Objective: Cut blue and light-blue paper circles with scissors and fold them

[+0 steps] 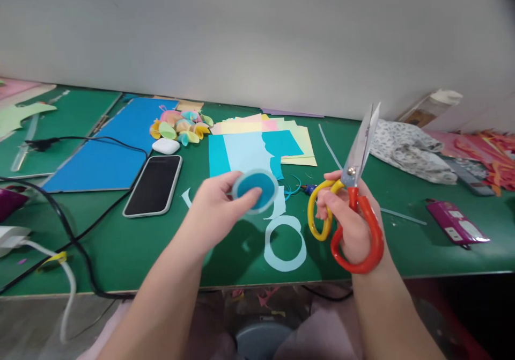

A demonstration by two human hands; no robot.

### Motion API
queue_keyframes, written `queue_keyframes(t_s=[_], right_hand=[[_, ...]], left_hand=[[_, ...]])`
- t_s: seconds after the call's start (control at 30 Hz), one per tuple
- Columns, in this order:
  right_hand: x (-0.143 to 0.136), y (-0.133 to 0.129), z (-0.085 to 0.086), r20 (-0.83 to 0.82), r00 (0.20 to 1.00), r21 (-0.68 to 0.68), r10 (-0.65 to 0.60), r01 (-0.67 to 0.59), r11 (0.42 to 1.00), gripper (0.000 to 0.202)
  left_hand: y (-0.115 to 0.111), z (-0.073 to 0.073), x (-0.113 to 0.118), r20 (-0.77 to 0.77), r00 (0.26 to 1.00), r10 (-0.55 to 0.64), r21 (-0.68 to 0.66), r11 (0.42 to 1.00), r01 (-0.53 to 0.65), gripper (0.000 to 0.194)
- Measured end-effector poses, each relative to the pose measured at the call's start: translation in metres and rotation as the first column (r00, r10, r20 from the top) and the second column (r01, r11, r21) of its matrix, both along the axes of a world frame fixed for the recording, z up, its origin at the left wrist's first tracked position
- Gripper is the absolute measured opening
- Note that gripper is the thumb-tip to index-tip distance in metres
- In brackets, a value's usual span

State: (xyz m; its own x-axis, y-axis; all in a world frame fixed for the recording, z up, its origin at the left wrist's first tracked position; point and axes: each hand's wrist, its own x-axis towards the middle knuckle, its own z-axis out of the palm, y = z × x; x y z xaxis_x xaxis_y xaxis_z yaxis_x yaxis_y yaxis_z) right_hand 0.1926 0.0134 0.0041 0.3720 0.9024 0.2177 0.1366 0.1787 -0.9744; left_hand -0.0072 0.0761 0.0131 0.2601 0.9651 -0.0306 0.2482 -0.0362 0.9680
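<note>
My left hand [213,210] pinches a round paper disc [254,183], teal in the middle with a pale blue rim, between thumb and fingers. My right hand [351,221] is closed on a large pair of scissors [351,170], one handle loop yellow and the other red. Its blades point up and are almost together. Under and between my hands, a pale blue paper ring [269,254] lies on the green table [241,258]. Behind the disc lie a teal sheet [217,153] and a pale blue sheet [243,148] with a cut, wavy edge.
A phone [153,185], a white case [166,145] and a heap of colourful paper petals [183,124] are on the left, near a blue board [108,151] and black cables. Patterned cloth [410,151], a purple box [456,223] and a bottle [432,105] are on the right.
</note>
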Motion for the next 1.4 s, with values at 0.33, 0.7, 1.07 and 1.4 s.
queue_keyframes(t_s=[0.33,0.7,1.07,1.4], right_hand=[[-0.01,0.005,-0.008,0.052,0.975,-0.096,0.215,-0.21,0.973,0.029],[-0.015,0.006,-0.015,-0.064,0.985,-0.036,0.157,-0.16,0.987,0.03],[-0.019,-0.005,-0.02,-0.073,0.925,-0.079,0.372,-0.377,0.923,0.081],[-0.042,-0.016,-0.031,0.132,0.907,-0.222,0.399,-0.366,0.904,0.103]], left_hand=[[-0.007,-0.016,0.02,-0.134,0.911,-0.391,-0.086,0.92,0.382,0.024],[-0.006,-0.023,0.031,0.271,0.948,-0.167,-0.197,0.954,0.224,0.019],[-0.013,-0.017,0.031,0.561,0.789,0.251,-0.136,0.968,-0.211,0.017],[-0.022,-0.012,0.03,0.648,0.687,0.329,-0.107,0.932,-0.346,0.013]])
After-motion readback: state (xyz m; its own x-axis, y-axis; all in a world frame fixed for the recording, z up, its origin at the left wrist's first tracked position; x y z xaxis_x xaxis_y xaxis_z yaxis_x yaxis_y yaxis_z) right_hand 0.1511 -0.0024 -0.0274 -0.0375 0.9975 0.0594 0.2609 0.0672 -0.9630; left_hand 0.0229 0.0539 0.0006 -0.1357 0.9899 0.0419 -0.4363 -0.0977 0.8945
